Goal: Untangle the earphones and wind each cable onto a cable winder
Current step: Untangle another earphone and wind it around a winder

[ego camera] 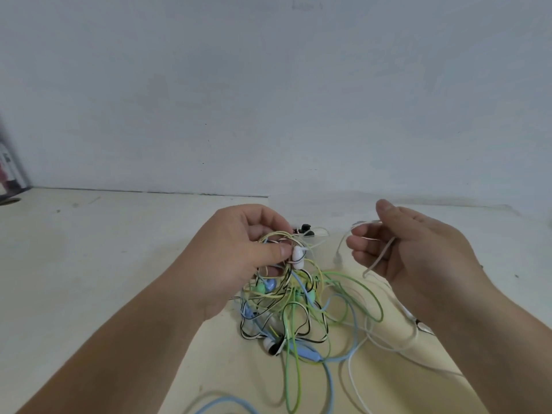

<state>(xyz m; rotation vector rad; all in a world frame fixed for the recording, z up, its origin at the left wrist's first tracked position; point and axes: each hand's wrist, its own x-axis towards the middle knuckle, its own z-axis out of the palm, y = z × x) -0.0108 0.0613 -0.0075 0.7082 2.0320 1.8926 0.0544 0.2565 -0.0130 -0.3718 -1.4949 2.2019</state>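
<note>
Gripping the top of the earphone tangle [298, 303] with the left hand [239, 252], holding a white cable [380, 255] beside it in the right hand [418, 252].

Bright, flat, diffuse light, faint soft shadows under the cables [286, 297] on the table [89, 264], wide-angle bowing towards the edges, dark object [10, 165] at left edge smeared, whole frame slightly soft

In the tangle of earphone cables [286, 306], five colourings are identified: a thin green cable [287, 375], a thin light-blue cable [309, 353], a thin pale-yellow cable [320, 279], a thin white cable [378, 259] and a flat black-and-white striped cable [325, 324]. A white oval plastic earbud [298, 256] is noted. The flat worktop [89, 264] is coloured plain cream; the wall [268, 85], pale grey.
</note>
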